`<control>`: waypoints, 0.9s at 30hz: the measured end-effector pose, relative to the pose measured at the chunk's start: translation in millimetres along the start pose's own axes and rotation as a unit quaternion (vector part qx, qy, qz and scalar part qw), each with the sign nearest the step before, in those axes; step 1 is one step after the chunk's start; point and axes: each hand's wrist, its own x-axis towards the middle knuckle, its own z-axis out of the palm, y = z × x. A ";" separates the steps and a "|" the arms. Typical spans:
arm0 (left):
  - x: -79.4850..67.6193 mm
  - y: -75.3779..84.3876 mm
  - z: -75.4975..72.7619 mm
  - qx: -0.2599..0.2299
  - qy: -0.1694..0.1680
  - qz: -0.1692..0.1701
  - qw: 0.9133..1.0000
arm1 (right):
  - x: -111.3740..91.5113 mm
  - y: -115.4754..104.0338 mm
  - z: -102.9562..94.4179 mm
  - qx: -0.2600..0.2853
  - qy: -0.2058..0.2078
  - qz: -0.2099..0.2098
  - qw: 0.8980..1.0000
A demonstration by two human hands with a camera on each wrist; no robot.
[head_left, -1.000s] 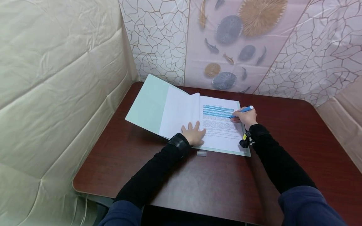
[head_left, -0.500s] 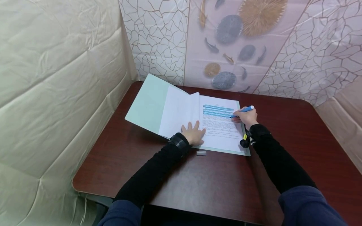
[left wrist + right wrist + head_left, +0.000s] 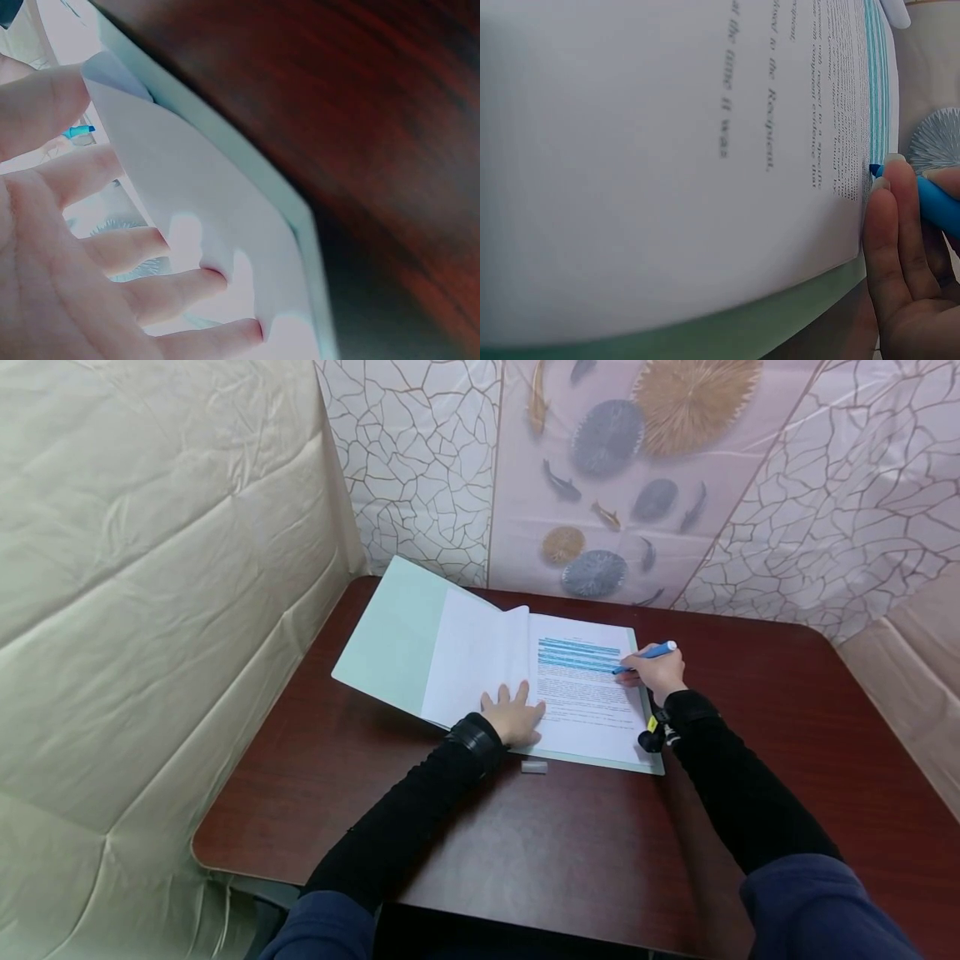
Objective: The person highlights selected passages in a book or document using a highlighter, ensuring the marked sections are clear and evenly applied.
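Observation:
An opened pale green folder (image 3: 390, 643) lies on the table with white sheets inside. Several blue highlighted lines cross the upper text of the right-hand printed page (image 3: 577, 727). My right hand (image 3: 657, 672) pinches a blue highlighter (image 3: 654, 650), its tip on the page at the right end of the lowest blue line. In the right wrist view the highlighter's dark blue tip (image 3: 875, 170) meets the paper beside the fingers. With fingers spread, my left hand (image 3: 514, 718) rests on the paper near the fold. The left wrist view shows these fingertips against the sheet (image 3: 187, 172).
A small grey-white block (image 3: 534, 767) lies on the table just below the folder's lower edge. Dark reddish-brown tabletop (image 3: 337, 802) surrounds the folder. A patterned wall covering (image 3: 600, 485) rises behind the table, and a cream quilted covering (image 3: 150, 610) hangs at the left.
My right hand and the highlighter have shifted very slightly to the right along the line. The left hand, folder and block look still.

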 end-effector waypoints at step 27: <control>-1.7 0.0 -1.2 -0.002 0.000 0.004 1.000 | 0.3 2.9 -6.4 -0.005 0.016 0.008 1.000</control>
